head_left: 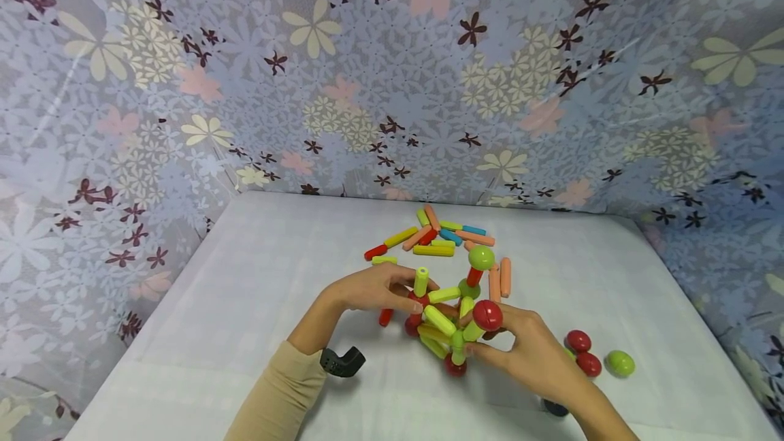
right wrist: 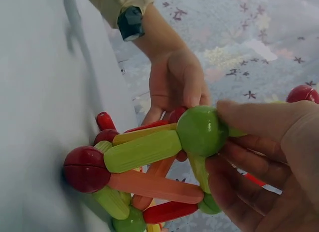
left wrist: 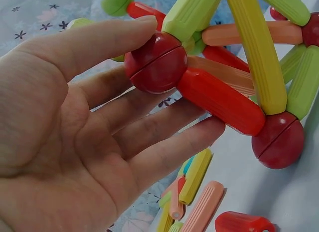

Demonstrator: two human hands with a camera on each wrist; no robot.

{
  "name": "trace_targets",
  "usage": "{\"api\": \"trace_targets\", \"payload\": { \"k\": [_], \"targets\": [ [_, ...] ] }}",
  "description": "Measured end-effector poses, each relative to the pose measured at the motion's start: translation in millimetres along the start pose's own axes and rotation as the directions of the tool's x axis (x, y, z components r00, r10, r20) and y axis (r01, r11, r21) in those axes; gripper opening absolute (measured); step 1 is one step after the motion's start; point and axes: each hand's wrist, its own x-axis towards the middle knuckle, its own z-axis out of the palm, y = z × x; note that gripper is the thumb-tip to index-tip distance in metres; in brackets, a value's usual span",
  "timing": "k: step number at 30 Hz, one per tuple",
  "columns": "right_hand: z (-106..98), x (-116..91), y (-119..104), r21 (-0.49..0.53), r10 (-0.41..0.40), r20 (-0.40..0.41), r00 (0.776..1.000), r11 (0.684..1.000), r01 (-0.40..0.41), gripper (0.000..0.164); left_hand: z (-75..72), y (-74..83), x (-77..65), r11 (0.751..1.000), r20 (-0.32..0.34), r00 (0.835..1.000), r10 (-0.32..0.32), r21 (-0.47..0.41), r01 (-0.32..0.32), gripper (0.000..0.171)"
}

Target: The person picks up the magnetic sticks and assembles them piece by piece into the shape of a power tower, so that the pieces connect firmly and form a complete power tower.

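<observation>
Between both hands stands a toy frame (head_left: 439,320) of coloured sticks joined by red and green balls. My left hand (head_left: 367,289) holds the frame's left side. In the left wrist view its thumb lies on a red ball (left wrist: 155,62), with fingers behind, and a red stick (left wrist: 222,101) runs from that ball to a lower red ball (left wrist: 278,140). My right hand (head_left: 520,346) grips the near right side, thumb and fingers around a green ball (right wrist: 202,131). A red stick (head_left: 474,276) topped by a green ball (head_left: 481,257) sticks up at the back.
Loose sticks (head_left: 433,250) in several colours lie behind the frame, with orange sticks (head_left: 505,278) to the right. Loose red balls (head_left: 578,341) and a green ball (head_left: 621,363) rest on the white table (head_left: 245,278) at right. A floral cloth (head_left: 392,87) hangs behind.
</observation>
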Motion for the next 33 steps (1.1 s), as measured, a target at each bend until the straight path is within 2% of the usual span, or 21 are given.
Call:
{"api": "trace_targets", "payload": {
  "k": [6, 10, 13, 16, 19, 21, 23, 25, 30, 33],
  "targets": [
    [0.9, 3.0, 2.7, 0.01, -0.006, -0.01, 1.0, 1.0, 0.006, 0.029, -0.4, 2.3, -1.7, 0.998, -0.023, 0.998, -0.057, 0.021, 0.057, 0.031],
    [-2.8, -6.1, 7.3, -0.03, 0.029, -0.03, 0.999, 0.999, -0.03, 0.037, -0.8, 2.3, -3.0, 0.997, -0.025, 0.997, -0.073, 0.017, 0.073, 0.031],
    [-12.6, -21.5, 26.1, -0.079, 0.045, -0.076, 0.996, 0.996, -0.051, 0.038, -1.1, 2.4, -3.2, 0.997, -0.022, 0.997, -0.071, 0.019, 0.071, 0.03],
    [-28.0, -40.5, 57.9, -0.13, 0.087, -0.138, 0.987, 0.986, -0.105, 0.035, -1.3, 2.4, -2.4, 0.998, -0.019, 0.998, -0.058, 0.031, 0.059, 0.031],
    [-44.3, -58.5, 90.6, -0.155, 0.191, -0.161, 0.968, 0.964, -0.216, 0.037, -1.4, 2.4, -1.8, 0.998, -0.021, 0.998, -0.056, 0.038, 0.057, 0.033],
    [-52.7, -67.8, 108.1, -0.166, 0.281, -0.142, 0.949, 0.939, -0.303, 0.043, -1.5, 2.8, -1.3, 0.998, -0.022, 0.998, -0.054, 0.041, 0.055, 0.034],
    [-57.5, -73.9, 121.7, -0.177, 0.336, -0.115, 0.935, 0.919, -0.353, 0.049, -1.4, 2.5, -1.2, 0.998, -0.021, 0.998, -0.056, 0.041, 0.056, 0.034],
    [-59.1, -76.7, 130.3, -0.194, 0.366, -0.103, 0.925, 0.905, -0.379, 0.052, -1.3, 2.6, -1.3, 0.997, -0.022, 0.998, -0.058, 0.044, 0.058, 0.034],
    [-54.9, -73.3, 137.6, -0.193, 0.355, -0.117, 0.927, 0.908, -0.372, 0.047, -0.9, 2.3, -1.5, 0.997, -0.025, 0.998, -0.059, 0.045, 0.06, 0.034],
    [-52.8, -68.5, 138.5, -0.182, 0.387, -0.11, 0.915, 0.898, -0.402, 0.046, -0.5, 1.5, -0.6, 0.999, -0.015, 0.999, -0.036, 0.038, 0.037, 0.035]
  ]
}}
